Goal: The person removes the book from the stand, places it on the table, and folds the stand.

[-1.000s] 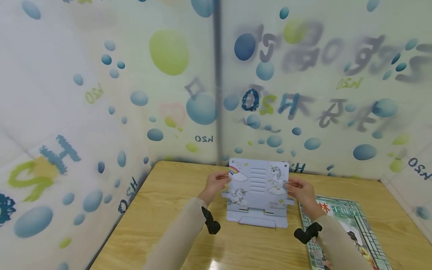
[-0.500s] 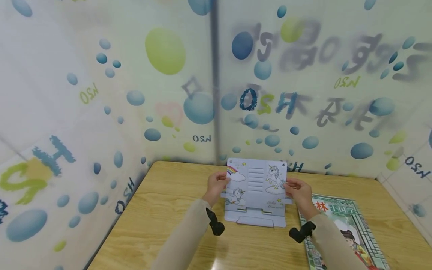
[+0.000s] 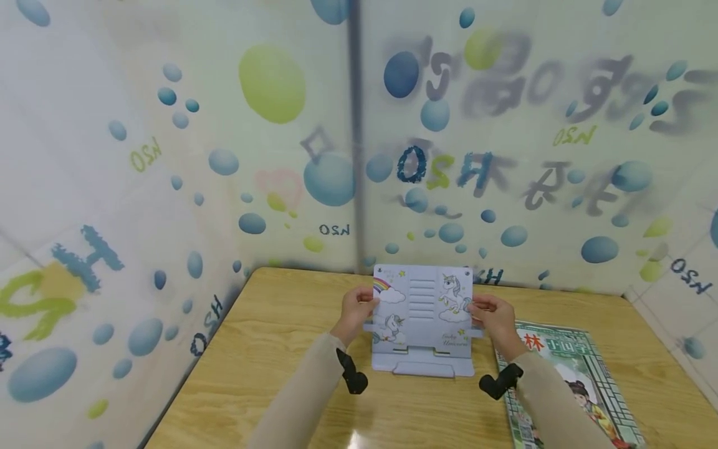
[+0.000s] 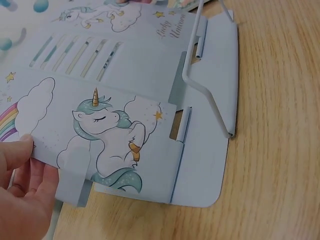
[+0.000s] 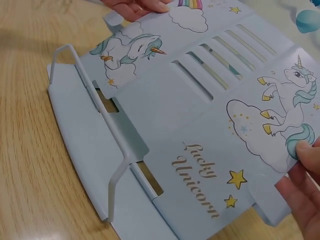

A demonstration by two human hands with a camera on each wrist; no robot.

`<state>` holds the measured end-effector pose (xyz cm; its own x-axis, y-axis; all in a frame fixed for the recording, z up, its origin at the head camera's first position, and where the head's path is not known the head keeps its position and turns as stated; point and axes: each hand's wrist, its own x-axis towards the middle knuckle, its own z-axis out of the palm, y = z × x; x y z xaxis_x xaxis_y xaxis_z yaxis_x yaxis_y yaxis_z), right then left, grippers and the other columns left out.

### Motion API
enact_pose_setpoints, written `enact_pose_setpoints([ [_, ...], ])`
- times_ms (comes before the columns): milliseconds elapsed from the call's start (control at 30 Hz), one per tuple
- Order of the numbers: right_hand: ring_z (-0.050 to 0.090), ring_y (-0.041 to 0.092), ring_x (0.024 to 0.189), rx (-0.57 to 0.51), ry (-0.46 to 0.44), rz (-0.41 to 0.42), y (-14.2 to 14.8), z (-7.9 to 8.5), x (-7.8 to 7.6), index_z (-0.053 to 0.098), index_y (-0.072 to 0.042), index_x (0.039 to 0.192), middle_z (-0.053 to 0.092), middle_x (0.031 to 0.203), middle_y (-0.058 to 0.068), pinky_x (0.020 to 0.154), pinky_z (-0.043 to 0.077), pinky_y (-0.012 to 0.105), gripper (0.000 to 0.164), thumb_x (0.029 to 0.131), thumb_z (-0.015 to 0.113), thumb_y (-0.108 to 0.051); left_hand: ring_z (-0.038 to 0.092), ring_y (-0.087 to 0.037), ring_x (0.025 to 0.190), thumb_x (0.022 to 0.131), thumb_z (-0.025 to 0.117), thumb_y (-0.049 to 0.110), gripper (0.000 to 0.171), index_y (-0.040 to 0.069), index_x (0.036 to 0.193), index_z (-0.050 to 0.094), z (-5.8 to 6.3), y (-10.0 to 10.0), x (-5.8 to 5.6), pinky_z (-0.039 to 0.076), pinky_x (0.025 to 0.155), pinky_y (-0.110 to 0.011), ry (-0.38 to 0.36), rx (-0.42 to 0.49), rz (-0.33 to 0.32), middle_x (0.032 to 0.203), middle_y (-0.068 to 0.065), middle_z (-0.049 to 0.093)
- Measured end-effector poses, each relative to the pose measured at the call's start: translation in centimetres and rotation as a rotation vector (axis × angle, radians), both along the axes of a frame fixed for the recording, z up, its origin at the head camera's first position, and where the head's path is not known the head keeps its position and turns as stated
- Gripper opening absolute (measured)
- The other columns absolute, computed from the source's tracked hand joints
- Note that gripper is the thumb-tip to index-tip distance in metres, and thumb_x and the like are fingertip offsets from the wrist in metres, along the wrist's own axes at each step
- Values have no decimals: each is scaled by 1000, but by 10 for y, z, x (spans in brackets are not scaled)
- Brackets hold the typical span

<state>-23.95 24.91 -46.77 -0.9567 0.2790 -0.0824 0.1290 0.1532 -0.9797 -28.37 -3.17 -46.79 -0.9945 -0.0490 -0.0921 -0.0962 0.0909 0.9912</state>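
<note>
A pale blue metal book stand [image 3: 423,337] with unicorn drawings and a slotted back plate stands tilted up on the table. My left hand [image 3: 356,312] pinches its left edge, thumb on the front face by the rainbow cloud. At the opposite edge, my right hand [image 3: 495,319] pinches the plate beside the rearing unicorn's tail. In the left wrist view, the thumb of the left hand [image 4: 25,185] lies on the printed face and the other fingers go behind it. A bent wire page holder [image 5: 100,115] spans the stand's front lip in the right wrist view.
A green-bordered magazine [image 3: 566,374] lies on the wooden table [image 3: 269,374] at the right, partly under the right forearm. Behind the table rises a wall covering [image 3: 280,174] printed with blue and green bubbles.
The view has shifted slightly. Both hands keep their hold on the book stand's side edges, and its back plate looks nearly the same in tilt.
</note>
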Motion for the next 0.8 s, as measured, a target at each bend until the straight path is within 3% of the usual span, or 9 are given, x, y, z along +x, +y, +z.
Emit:
enact_pose_setpoints([
  [500,58,6,76,15,-8,65,-3,3,-7,52,9,120,59,94,6,68,53,26,37,88,60,-6,50,-16,77,86,61,1,18,-7,101,55,-7,-14,13,50,71,-33,-31,34,-78,86,-8,53],
  [800,58,9,73,8,-5,67,-2,-2,-21,56,8,115,60,90,7,63,52,23,33,85,64,-5,46,-17,80,90,56,2,19,-5,106,49,-6,-14,30,47,70,-30,-65,47,-111,90,-8,49],
])
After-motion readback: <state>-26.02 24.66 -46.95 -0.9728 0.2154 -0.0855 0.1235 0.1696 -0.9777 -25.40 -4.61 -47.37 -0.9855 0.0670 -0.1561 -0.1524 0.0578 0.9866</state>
